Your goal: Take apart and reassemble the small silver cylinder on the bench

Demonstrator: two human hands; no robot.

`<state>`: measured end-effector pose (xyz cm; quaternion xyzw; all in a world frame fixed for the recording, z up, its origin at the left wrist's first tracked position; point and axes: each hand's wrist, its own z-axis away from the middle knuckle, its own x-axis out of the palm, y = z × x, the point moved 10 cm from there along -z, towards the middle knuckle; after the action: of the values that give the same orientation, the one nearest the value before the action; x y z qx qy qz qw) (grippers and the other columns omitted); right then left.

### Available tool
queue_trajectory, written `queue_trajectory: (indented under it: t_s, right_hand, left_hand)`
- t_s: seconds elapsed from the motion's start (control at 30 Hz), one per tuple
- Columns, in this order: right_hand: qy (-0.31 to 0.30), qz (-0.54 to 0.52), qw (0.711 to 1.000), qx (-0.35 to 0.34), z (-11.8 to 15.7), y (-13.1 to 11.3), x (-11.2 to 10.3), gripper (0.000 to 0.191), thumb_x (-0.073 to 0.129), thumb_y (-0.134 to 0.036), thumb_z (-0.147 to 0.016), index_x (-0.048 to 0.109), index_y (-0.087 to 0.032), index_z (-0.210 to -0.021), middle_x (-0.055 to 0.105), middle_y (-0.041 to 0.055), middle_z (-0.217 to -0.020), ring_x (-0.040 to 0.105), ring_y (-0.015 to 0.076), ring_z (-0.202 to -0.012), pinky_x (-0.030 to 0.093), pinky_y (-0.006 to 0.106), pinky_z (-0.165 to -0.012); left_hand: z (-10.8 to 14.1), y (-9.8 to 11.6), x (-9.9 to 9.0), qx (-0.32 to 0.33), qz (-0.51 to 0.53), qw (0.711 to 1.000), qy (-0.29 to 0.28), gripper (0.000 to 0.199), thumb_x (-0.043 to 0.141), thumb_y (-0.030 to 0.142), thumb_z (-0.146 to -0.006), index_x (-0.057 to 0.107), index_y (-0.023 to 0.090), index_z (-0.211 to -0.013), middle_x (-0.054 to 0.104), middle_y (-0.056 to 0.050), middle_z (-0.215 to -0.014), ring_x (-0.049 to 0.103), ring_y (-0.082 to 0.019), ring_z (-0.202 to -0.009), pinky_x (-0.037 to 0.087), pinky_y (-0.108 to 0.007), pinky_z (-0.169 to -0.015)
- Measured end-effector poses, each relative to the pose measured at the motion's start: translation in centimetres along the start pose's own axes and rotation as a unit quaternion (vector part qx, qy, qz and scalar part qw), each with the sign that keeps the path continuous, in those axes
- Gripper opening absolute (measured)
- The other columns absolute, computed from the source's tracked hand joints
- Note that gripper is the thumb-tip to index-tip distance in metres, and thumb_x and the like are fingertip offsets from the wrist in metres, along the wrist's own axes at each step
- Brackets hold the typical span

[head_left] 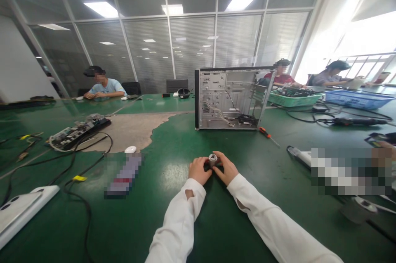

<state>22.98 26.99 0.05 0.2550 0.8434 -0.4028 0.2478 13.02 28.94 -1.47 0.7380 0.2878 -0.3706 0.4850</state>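
A small silvery metal cylinder [213,159] with a dark fitting in its top stands upright between my two hands, at the middle of the green table. My left hand [199,170] grips it from the left, fingers curled round its side. From the right, my right hand [227,169] closes on it with thumb and fingers. Its lower part is partly hidden by the fingers. Beyond the hands stands an open computer case [213,102], its bare metal inside and loose cables showing. A screwdriver [266,134] with an orange and black handle lies by the case's right corner.
At left lie a circuit board assembly [82,131], black cables [72,159] and a white device [26,209]. A green basket [293,100] and a blue basket [355,98] stand at far right. A blurred metal cylinder [359,210] is nearer. Several people sit round the table.
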Motion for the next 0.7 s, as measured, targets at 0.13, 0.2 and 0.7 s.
queue_trajectory:
  t_s: [0.13, 0.2, 0.7]
  right_hand:
    - [-0.001, 0.011, 1.0, 0.002, -0.01, 0.04, 0.01, 0.045, 0.044, -0.018, -0.069, 0.037, -0.02, -0.114, 0.05, 0.0067, -0.109, 0.051, 0.0164, -0.089, 0.046, 0.033, -0.076]
    - [-0.006, 0.019, 1.0, 0.008, -0.02, 0.08, 0.07, 0.042, 0.044, -0.018, -0.07, 0.039, -0.02, -0.112, 0.051, 0.0066, -0.107, 0.051, 0.0166, -0.089, 0.046, 0.033, -0.075]
    - [-0.011, 0.019, 1.0, 0.011, -0.02, 0.43, 0.56, 0.045, 0.043, -0.016, -0.069, 0.037, -0.021, -0.113, 0.051, 0.0063, -0.108, 0.05, 0.0175, -0.095, 0.044, 0.034, -0.077]
  left_hand:
    - [0.06, 0.15, 0.0, 0.005, 0.001, 1.0, 0.001, 0.032, 0.055, 0.027, -0.063, 0.052, 0.026, -0.096, 0.056, 0.0, -0.095, 0.045, -0.019, -0.094, 0.035, -0.031, -0.078]
    - [0.07, 0.17, -0.05, 0.002, 0.003, 1.0, 0.0, 0.032, 0.055, 0.027, -0.064, 0.052, 0.025, -0.095, 0.056, 0.0, -0.095, 0.045, -0.02, -0.094, 0.035, -0.031, -0.079]
    - [0.05, 0.19, 0.07, 0.006, -0.007, 1.0, 0.001, 0.031, 0.056, 0.031, -0.064, 0.051, 0.025, -0.094, 0.055, -0.001, -0.095, 0.045, -0.02, -0.094, 0.035, -0.031, -0.077]
